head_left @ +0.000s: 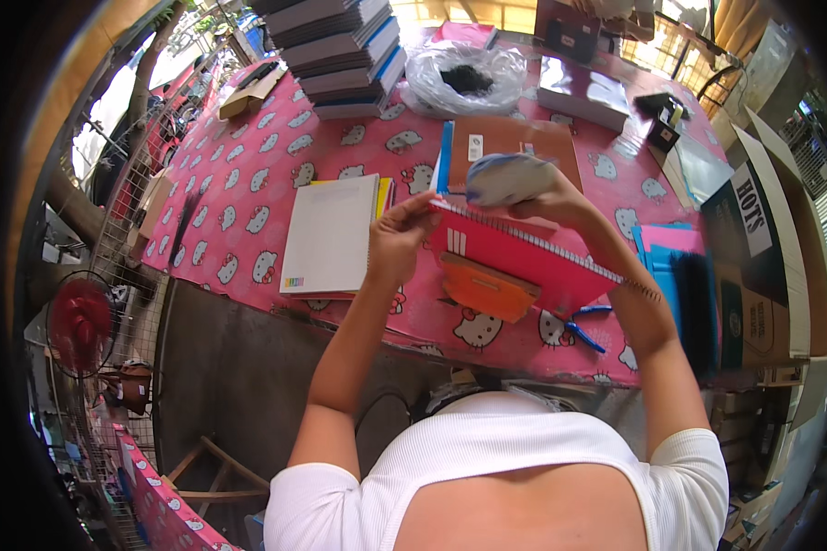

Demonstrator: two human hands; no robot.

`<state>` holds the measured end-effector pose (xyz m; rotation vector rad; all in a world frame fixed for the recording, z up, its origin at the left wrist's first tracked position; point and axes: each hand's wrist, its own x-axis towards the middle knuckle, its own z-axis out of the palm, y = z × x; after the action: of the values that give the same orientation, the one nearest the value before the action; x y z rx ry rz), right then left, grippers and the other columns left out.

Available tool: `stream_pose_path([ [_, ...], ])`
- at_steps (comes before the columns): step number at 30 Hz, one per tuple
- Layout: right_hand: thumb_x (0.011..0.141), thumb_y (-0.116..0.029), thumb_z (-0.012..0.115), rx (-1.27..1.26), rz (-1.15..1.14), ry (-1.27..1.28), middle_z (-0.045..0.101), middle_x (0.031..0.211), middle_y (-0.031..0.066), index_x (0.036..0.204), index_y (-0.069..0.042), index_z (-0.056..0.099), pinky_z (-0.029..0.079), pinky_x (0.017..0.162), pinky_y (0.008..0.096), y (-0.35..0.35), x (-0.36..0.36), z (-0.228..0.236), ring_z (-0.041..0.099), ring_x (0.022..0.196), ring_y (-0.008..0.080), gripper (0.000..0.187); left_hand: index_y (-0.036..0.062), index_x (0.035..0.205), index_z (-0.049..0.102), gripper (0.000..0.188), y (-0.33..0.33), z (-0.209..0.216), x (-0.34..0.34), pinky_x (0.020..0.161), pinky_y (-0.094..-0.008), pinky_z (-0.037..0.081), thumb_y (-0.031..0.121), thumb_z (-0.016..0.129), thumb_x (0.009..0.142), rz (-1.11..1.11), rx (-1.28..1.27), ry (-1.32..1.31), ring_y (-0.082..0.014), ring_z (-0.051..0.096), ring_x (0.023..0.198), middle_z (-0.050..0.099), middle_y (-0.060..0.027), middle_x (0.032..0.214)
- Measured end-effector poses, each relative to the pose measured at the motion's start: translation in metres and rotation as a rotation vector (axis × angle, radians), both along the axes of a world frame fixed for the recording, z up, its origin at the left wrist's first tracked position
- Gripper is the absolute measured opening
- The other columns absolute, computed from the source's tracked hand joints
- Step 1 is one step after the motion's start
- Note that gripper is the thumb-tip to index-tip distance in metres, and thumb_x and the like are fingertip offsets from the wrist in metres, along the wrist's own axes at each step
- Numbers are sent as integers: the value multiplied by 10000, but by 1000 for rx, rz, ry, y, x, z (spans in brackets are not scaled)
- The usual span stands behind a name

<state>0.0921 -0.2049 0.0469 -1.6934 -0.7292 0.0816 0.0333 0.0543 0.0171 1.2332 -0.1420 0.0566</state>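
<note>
Blue pliers (574, 325) lie on the desk (248, 211) near an orange block (489, 289). Past them, the left hand (402, 237) pinches a corner of the red notebook (510, 250). Its coil (542, 243) looks threaded; the tail seems not yet trimmed. Farther, the right hand (547, 197) grips a blurry grey-blue thing (508, 179).

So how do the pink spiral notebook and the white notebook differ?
The left hand holds the pink spiral notebook at a slant; the white notebook lies flat. The pink spiral notebook bears white bars; the white notebook has a multicoloured corner strip. Both look rectangular.
</note>
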Motion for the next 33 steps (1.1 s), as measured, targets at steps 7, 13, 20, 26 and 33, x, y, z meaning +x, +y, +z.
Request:
stream_pose_path([
  [7, 611, -47, 811, -280, -13, 114, 641, 1095, 66, 1167, -24, 573, 490, 865, 310, 16, 8, 3, 593, 992, 145, 606, 45, 1143, 661, 361, 3, 5, -7, 719, -206, 506, -119, 610, 826, -5, 22, -5, -86, 622, 905, 680, -40, 1036],
  [13, 631, -93, 762, -441, -615, -223, 633, 981, 161, 1099, -49, 538, 498, 762, 378, -16, 3, -13, 616, 882, 271, 521, 19, 1139, 645, 299, 11, 15, -17, 752, -231, 501, -46, 636, 847, 5, 88, 30, -91, 606, 875, 670, -39, 988],
  [20, 699, -144, 747, -758, -1065, -158, 547, 1211, 208, 1220, -53, 476, 447, 938, 444, -170, -44, -107, 521, 1138, 396, 595, 6, 1113, 598, 241, 8, -3, 10, 849, -246, 488, 97, 646, 896, -209, 53, -52, -133, 614, 939, 650, -60, 1040],
  [26, 729, -279, 766, -889, -548, -169, 431, 1384, 170, 1268, -26, 480, 314, 1072, 445, -107, -193, -108, 360, 1315, 362, 660, 25, 947, 621, 104, 3, 17, 30, 787, -264, 511, 67, 674, 867, -235, 82, -164, -130, 638, 819, 679, -88, 911],
  [33, 783, -262, 716, -900, -814, 28, 524, 1200, 167, 1177, -32, 542, 399, 956, 432, -98, -246, -109, 490, 1148, 325, 488, 19, 872, 618, 141, -49, 164, -77, 703, -304, 582, -31, 719, 788, 230, 243, -960, -172, 670, 795, 687, -119, 896],
])
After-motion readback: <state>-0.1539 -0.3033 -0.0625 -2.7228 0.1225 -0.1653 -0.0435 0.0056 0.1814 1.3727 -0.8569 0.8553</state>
